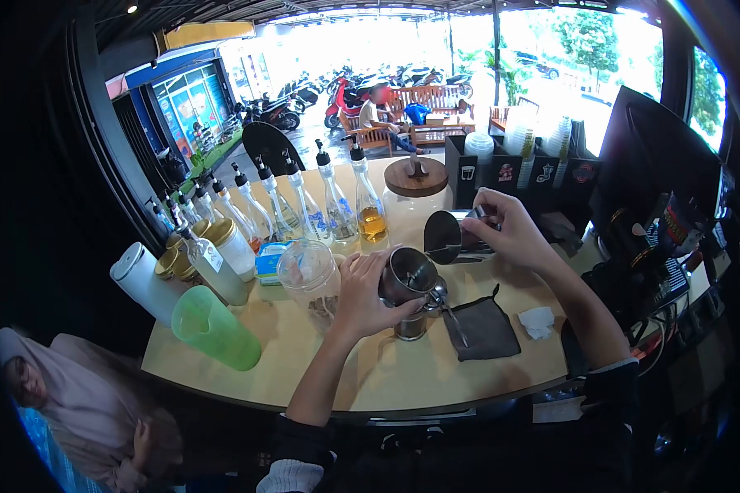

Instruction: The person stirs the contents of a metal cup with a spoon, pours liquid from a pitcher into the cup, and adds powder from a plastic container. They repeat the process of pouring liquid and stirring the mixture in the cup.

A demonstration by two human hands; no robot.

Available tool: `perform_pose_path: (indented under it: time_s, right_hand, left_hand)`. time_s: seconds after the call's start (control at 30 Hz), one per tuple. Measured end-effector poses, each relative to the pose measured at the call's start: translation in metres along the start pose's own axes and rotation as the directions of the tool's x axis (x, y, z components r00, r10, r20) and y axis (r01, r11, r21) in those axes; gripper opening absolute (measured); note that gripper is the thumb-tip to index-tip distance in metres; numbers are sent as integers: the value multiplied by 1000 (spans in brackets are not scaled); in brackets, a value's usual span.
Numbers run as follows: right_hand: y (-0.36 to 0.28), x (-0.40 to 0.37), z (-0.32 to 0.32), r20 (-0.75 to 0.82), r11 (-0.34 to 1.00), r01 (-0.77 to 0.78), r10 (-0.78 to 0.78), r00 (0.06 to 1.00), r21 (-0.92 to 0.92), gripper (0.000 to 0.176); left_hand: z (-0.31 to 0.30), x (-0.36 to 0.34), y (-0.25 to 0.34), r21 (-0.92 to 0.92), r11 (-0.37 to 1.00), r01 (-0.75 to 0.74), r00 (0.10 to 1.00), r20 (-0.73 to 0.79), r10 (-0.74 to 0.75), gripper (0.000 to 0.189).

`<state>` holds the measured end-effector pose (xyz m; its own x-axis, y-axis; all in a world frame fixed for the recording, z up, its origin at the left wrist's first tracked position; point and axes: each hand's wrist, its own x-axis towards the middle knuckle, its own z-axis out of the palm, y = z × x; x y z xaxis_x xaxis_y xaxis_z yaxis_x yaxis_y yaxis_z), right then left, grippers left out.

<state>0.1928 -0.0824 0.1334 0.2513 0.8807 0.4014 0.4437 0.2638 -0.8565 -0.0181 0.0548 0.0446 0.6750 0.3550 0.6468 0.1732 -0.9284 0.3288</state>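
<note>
Meanwhile at cafe counter (386,370): left hand (362,292), grip closed round tilted steel cup (407,278); right hand (510,234) pinches round lid (442,237). Judged best: cup steady, lid level.

The left hand (368,292) hides part of the steel cup (409,278); bottle labels (337,217) are illegible.

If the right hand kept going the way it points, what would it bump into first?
Probably the clear bottle of amber liquid, just left of the dark round disc that the right hand holds out leftward. Depth is unclear, so it might pass in front.
</note>
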Motion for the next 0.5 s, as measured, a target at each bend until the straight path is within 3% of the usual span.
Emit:
perform_pose_path:
  time_s: [0.07, 0.3, 0.5]
  right_hand:
    - [-3, 3, 0, 8, 961, 87, -88, 996, -264, 24]
    - [-8, 7, 6, 24, 976, 66, -62, 998, -210, 23]
    - [-8, 11, 7, 56, 939, 141, -130, 990, -313, 23]
  left_hand:
    - [0, 0, 0, 5, 1000, -10, 1000, -10, 10, 82]
    - [-1, 1, 2, -10, 1000, -4, 1000, -5, 4, 82]
    - [0, -1, 0, -2, 1000, 2, 1000, -12, -2, 82]
